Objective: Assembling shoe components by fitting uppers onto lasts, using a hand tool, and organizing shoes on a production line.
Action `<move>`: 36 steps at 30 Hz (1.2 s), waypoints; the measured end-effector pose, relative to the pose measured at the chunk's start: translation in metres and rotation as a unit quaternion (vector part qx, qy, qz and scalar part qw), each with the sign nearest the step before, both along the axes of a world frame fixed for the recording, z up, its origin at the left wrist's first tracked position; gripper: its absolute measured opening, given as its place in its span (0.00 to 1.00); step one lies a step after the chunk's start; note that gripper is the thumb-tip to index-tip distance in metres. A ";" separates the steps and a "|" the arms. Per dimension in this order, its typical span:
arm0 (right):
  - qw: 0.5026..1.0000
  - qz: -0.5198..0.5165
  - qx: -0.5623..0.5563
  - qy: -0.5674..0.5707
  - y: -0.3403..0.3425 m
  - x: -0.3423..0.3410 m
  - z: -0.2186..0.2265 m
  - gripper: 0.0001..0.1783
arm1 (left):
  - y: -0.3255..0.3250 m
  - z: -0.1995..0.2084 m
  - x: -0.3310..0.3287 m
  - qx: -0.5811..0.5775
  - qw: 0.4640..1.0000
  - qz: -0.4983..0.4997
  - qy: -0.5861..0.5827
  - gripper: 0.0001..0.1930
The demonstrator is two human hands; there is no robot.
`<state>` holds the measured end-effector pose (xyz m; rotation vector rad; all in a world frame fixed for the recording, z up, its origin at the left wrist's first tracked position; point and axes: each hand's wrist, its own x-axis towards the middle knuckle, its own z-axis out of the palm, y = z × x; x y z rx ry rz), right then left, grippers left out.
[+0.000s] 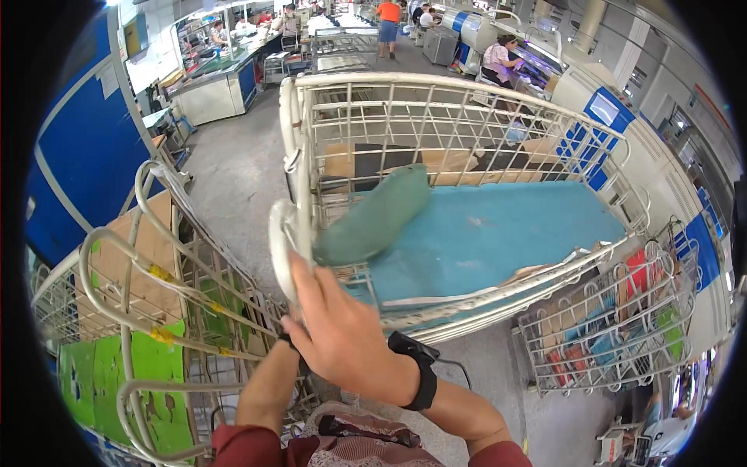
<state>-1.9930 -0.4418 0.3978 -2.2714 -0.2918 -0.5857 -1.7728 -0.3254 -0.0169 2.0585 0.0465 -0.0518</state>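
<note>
The white wire cart [498,233] stands on the floor [226,156]—stiff, probably heavy, best held by its curved end rail [278,249]—where the right hand [342,331] lies, fingers extended, whether gripping I cannot tell, the left hand hidden.

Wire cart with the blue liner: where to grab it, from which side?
Probably best by the thick white bar at the near corner of the wire cart's left end, coming from that end: it is rounded and stouter than the thin mesh. The right hand is at it.
</note>
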 end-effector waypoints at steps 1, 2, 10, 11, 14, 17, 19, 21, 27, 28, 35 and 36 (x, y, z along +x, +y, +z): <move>1.000 -0.003 -0.004 -0.003 -0.003 0.005 0.003 0.40 | 0.028 -0.012 -0.010 0.025 1.000 -0.001 -0.013 0.28; 0.998 0.056 -0.012 -0.007 -0.009 0.006 0.002 0.41 | 0.054 -0.028 -0.028 0.055 0.998 0.005 -0.025 0.28; 0.957 -0.276 -0.038 -0.075 -0.231 -0.049 -0.043 0.41 | 0.087 -0.041 -0.096 -0.299 0.912 0.142 0.244 0.17; 0.935 -0.347 -0.004 -0.075 -0.273 -0.060 -0.051 0.41 | 0.040 -0.004 -0.121 -0.268 0.919 0.173 0.232 0.16; 0.871 -0.455 0.085 -0.163 -0.411 -0.104 -0.070 0.40 | -0.063 0.108 -0.174 -0.310 0.924 0.062 0.215 0.21; 0.818 -0.516 0.086 -0.240 -0.529 -0.126 -0.072 0.38 | -0.152 0.154 -0.198 -0.270 0.940 -0.088 0.187 0.29; 0.804 -0.564 -0.017 -0.191 -0.573 -0.124 -0.070 0.38 | -0.216 0.155 -0.206 -0.267 0.936 -0.105 0.203 0.30; 0.836 -0.506 0.012 -0.214 -0.588 -0.114 -0.066 0.36 | -0.268 0.152 -0.214 -0.308 0.917 -0.094 0.236 0.33; 0.878 -0.447 0.070 -0.155 -0.589 -0.093 -0.063 0.36 | -0.385 0.135 -0.192 -0.436 0.817 0.168 0.337 0.30; 0.879 -0.420 0.125 -0.186 -0.593 -0.088 -0.068 0.34 | -0.393 0.139 -0.190 -0.434 0.833 0.166 0.301 0.25; 0.858 -0.389 0.200 -0.268 -0.602 -0.070 -0.046 0.22 | -0.417 0.120 -0.186 -0.398 0.885 0.167 0.175 0.12; 0.871 -0.389 0.178 -0.241 -0.608 -0.069 -0.048 0.24 | -0.418 0.112 -0.186 -0.394 0.892 0.169 0.145 0.11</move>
